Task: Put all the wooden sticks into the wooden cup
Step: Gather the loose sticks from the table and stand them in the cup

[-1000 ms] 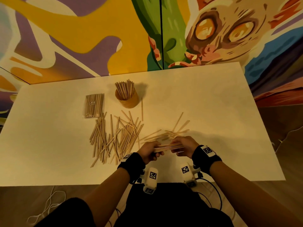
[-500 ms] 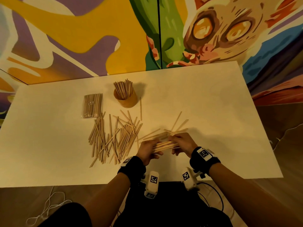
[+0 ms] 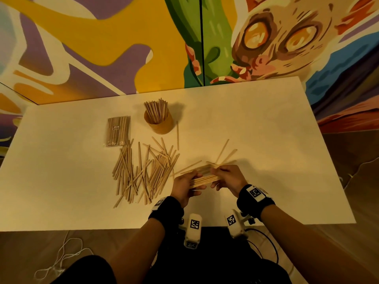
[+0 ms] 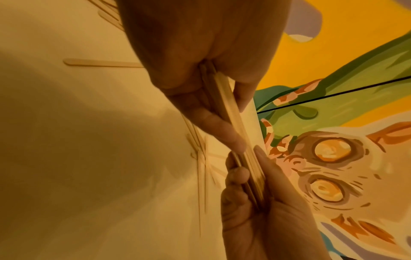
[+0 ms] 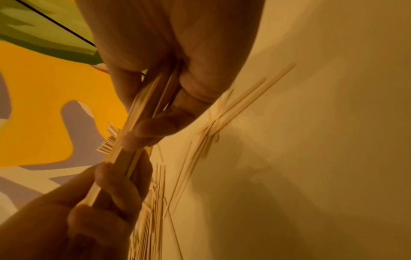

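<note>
since a second ago my hands have barely shifted: my left hand (image 3: 185, 186) and right hand (image 3: 227, 178) still grip one bundle of sticks (image 3: 205, 179) between them, above the white worktop (image 3: 266, 130). loose sticks (image 3: 143, 171) lie left; wooden cup (image 3: 159, 124) stands beyond, before a painted wall (image 3: 102, 48).

The ends of the held bundle of sticks (image 3: 204, 179) are buried inside the left hand (image 3: 183, 188) and right hand (image 3: 229, 178); its count cannot be told; the label on the packet (image 3: 118, 131) is too small to read.
</note>
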Demonstrator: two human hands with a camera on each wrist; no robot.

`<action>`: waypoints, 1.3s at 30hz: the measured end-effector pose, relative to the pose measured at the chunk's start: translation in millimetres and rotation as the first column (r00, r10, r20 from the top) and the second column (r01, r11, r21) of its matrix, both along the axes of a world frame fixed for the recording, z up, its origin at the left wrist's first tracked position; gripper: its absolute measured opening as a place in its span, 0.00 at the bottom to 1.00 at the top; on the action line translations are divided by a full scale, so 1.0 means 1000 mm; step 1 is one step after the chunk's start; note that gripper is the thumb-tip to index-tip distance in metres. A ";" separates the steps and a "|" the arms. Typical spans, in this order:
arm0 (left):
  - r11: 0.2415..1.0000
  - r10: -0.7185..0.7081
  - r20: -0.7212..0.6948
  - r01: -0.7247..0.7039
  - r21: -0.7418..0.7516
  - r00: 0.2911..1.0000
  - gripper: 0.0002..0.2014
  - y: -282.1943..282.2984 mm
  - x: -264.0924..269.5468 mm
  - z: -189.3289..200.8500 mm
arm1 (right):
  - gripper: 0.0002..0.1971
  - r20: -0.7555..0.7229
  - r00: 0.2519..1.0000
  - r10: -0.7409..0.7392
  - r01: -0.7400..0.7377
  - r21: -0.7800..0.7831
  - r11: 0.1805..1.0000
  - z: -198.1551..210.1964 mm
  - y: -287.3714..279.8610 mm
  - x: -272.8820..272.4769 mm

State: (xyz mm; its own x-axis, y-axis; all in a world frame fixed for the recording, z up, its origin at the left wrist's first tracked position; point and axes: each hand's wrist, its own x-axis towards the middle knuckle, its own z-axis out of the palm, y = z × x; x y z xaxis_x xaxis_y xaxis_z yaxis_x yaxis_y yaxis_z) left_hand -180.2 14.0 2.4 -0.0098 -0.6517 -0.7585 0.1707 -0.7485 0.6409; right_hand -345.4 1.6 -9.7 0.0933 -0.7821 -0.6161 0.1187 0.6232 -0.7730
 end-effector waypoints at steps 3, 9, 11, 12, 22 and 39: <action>1.000 0.007 -0.011 -0.007 0.004 1.000 0.15 -0.001 0.000 0.000 | 0.09 0.003 1.000 -0.010 0.010 -0.018 1.000 -0.001 0.000 0.000; 0.987 -0.128 0.050 0.132 -0.089 0.991 0.13 0.002 -0.005 0.002 | 0.17 -0.057 0.996 -0.067 0.067 -0.003 0.998 -0.007 0.000 0.001; 0.982 -0.162 0.041 0.165 -0.087 0.986 0.12 0.003 -0.006 0.003 | 0.18 -0.076 0.995 -0.068 0.067 -0.011 0.998 -0.007 0.000 -0.001; 0.980 -0.181 0.028 0.183 -0.077 0.983 0.12 0.002 -0.004 0.003 | 0.18 -0.088 0.994 -0.060 0.059 -0.018 0.998 -0.007 0.000 -0.002; 0.764 -0.636 -0.151 0.645 0.013 0.757 0.21 -0.017 0.010 0.025 | 0.20 -0.165 0.976 0.142 -0.148 -0.026 0.989 -0.001 -0.013 -0.013; 0.621 -0.773 -0.175 0.784 -0.012 0.610 0.11 -0.057 0.061 0.041 | 0.22 -0.317 0.874 0.368 -0.418 -0.105 0.902 0.030 -0.055 0.065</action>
State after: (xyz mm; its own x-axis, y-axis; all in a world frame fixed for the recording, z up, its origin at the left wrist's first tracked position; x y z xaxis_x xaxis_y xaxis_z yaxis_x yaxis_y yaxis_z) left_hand -119.3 -43.4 43.8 -0.6061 -0.2983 -0.7373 -0.4072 -0.6800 0.6098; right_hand -280.8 -53.5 20.0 0.2564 -0.8097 -0.5279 -0.3477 0.4324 -0.8320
